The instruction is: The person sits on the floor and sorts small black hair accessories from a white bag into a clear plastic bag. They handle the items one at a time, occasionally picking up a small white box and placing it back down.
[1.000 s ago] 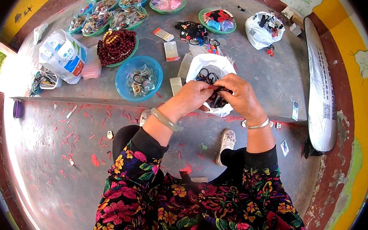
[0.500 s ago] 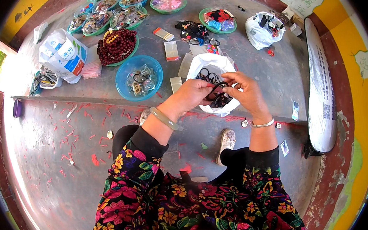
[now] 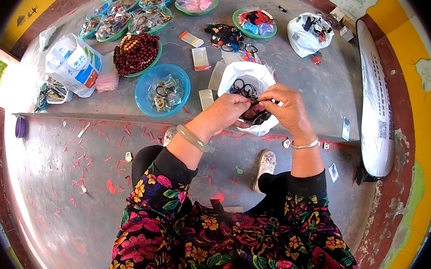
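Note:
A white plastic bag stands with its mouth open, holding a heap of black hair ties. Over that mouth my left hand and my right hand meet, fingertips nearly touching. Each pinches a part of one dark hair tie, much of it covered by my fingers. Left of the bag sits a clear blue bowl of small plastic packets and a few hair ties.
Beaded strings fill a green basket, with more baskets of packets behind. A second white bag stands right, near a long white wrapped roll. A step edge crosses the floor.
My right fingers have come in closer to the left ones and pinch tighter on the hair tie. The bowl, bags and baskets stay where they were.

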`<act>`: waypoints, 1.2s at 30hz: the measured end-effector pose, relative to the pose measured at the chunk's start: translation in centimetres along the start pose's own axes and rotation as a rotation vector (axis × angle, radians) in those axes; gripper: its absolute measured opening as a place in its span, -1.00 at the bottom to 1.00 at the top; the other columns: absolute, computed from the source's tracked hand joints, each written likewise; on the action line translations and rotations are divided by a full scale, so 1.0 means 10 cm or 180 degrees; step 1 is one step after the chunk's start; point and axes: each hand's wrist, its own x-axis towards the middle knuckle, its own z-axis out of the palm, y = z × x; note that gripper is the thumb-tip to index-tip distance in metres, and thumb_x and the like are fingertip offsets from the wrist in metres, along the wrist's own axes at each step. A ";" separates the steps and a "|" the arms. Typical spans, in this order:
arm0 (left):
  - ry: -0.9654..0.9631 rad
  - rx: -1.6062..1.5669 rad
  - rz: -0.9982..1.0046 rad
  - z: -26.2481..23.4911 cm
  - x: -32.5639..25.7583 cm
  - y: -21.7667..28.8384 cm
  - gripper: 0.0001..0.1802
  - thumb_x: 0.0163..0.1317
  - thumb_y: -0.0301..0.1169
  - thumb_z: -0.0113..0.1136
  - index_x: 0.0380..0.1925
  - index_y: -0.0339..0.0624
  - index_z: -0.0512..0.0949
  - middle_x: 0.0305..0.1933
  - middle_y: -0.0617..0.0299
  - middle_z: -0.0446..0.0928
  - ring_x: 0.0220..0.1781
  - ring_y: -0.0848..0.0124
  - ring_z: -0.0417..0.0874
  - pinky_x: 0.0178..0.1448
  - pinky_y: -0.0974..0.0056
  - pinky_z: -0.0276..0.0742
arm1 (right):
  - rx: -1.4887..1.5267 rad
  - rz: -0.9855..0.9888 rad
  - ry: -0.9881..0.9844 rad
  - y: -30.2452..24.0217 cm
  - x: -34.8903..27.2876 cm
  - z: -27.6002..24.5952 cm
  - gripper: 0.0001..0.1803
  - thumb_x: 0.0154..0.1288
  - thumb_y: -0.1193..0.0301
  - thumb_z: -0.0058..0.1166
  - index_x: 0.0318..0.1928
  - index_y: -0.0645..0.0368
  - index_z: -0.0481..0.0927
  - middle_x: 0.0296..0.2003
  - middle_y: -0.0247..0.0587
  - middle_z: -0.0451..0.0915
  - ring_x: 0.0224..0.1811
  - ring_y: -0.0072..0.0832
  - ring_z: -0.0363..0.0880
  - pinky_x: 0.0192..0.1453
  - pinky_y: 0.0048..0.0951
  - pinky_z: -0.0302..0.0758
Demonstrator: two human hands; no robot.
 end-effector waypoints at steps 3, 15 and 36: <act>-0.0034 -0.0078 -0.0005 0.01 0.00 0.00 -0.69 0.32 -0.38 -0.07 -0.10 -0.41 0.48 -0.18 0.13 0.55 -0.18 0.43 0.60 -0.21 0.32 0.64 | -0.0223 -0.0317 -0.0005 0.02 0.00 0.03 -0.87 -0.08 0.60 0.18 -0.41 0.24 0.62 -0.40 -0.30 0.54 -0.29 -0.43 0.50 -0.21 -0.47 0.42; -0.0043 -0.0554 0.0137 0.02 0.02 -0.02 -0.67 0.34 -0.33 -0.10 -0.08 -0.40 0.44 -0.13 0.13 0.53 -0.15 0.42 0.60 -0.13 0.33 0.61 | 0.0369 0.0036 0.0259 0.02 0.02 0.07 -0.87 -0.02 0.59 0.17 -0.36 0.21 0.62 -0.20 -0.25 0.55 -0.10 -0.42 0.47 -0.04 -0.43 0.40; -0.0127 -0.0700 0.0099 0.04 -0.02 0.01 -0.67 0.34 -0.33 -0.11 -0.08 -0.39 0.43 -0.12 0.11 0.53 -0.09 0.37 0.60 -0.13 0.31 0.60 | -0.0221 -0.0602 -0.0034 0.00 0.03 0.04 -0.88 -0.05 0.56 0.13 -0.41 0.22 0.63 -0.06 -0.15 0.52 0.07 -0.27 0.41 0.12 -0.36 0.34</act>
